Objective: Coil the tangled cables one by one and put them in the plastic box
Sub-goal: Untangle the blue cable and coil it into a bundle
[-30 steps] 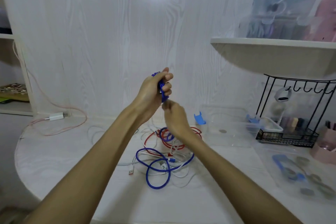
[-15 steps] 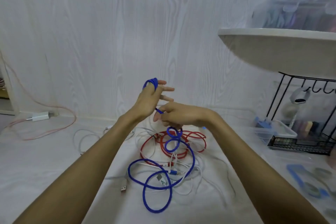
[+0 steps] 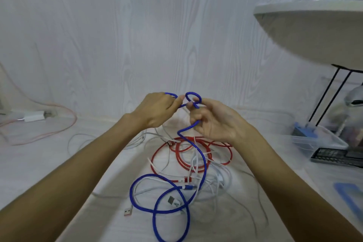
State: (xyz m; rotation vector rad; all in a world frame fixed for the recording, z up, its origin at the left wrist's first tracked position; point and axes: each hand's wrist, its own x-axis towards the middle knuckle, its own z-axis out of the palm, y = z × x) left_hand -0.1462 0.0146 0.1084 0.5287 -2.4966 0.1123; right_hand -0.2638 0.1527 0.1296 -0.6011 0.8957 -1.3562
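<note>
Coiling the blue cable, left hand and right hand both pinching it, next drawing slack from the six o'clock tangle.

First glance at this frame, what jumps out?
Both hands, left hand and right hand, raised mid-frame, gripping a blue cable that trails down into the pile. Below lies a tangle: red cable loops, white cables, more blue loops on the white table.

Single head-worn wide-angle view, looking forward and down along both forearms at close range onto the counter, with the wall straight ahead and a shelf at upper right.
</note>
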